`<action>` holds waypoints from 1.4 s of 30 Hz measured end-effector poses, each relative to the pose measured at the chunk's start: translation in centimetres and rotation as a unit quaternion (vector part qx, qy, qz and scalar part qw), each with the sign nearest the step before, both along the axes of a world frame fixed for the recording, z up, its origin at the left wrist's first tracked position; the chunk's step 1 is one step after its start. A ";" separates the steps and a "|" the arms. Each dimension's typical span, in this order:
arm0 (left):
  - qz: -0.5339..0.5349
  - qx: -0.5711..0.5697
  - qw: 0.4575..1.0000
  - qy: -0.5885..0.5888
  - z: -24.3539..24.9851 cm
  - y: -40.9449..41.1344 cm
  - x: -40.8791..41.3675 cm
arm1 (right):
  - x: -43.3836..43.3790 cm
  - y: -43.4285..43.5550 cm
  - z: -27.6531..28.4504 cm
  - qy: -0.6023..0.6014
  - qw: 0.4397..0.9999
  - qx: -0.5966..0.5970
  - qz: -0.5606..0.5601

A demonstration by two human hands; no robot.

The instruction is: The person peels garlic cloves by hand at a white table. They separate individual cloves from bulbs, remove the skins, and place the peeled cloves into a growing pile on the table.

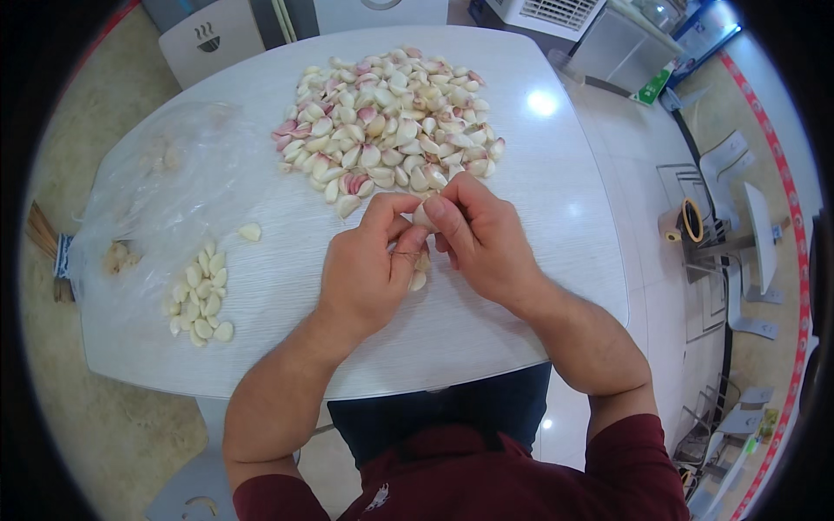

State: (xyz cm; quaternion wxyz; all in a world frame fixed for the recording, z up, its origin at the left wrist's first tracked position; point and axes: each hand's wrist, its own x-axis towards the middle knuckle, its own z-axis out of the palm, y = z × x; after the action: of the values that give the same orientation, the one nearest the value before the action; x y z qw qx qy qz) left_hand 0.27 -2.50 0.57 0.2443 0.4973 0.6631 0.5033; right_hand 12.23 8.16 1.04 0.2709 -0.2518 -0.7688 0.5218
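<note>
Both hands meet over the table, just below a large pile of unpeeled garlic cloves. Between the fingertips of my left hand and my right hand is a garlic clove, pinched from both sides. Under my left fingers lie bits of skin and a pale clove, partly hidden. To the left is a smaller heap of peeled cloves, with a single clove lying apart above it.
A clear plastic bag spreads over the left of the white table, with garlic skins at it. Wooden sticks in a patterned holder stand at the left edge. Chairs are beyond the far edge.
</note>
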 end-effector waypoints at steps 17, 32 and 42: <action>-0.094 0.017 0.947 -0.308 -0.1 0.4 -2.2 | -0.2 1.4 -0.6 0.080 0.996 0.040 -0.016; -0.124 -0.003 0.860 -0.494 0.1 0.4 -1.5 | 0.2 0.3 -0.1 0.125 0.991 -0.008 0.043; 0.100 0.063 0.939 -0.323 0.1 1.2 -2.4 | 0.2 2.0 0.0 0.123 0.970 -0.208 -0.005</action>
State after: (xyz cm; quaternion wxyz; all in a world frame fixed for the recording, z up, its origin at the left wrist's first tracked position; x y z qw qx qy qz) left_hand -2.15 -1.29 0.71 0.3622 0.2528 0.5619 0.6994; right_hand 12.44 10.19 1.09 0.3077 -0.2398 -0.6029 0.6959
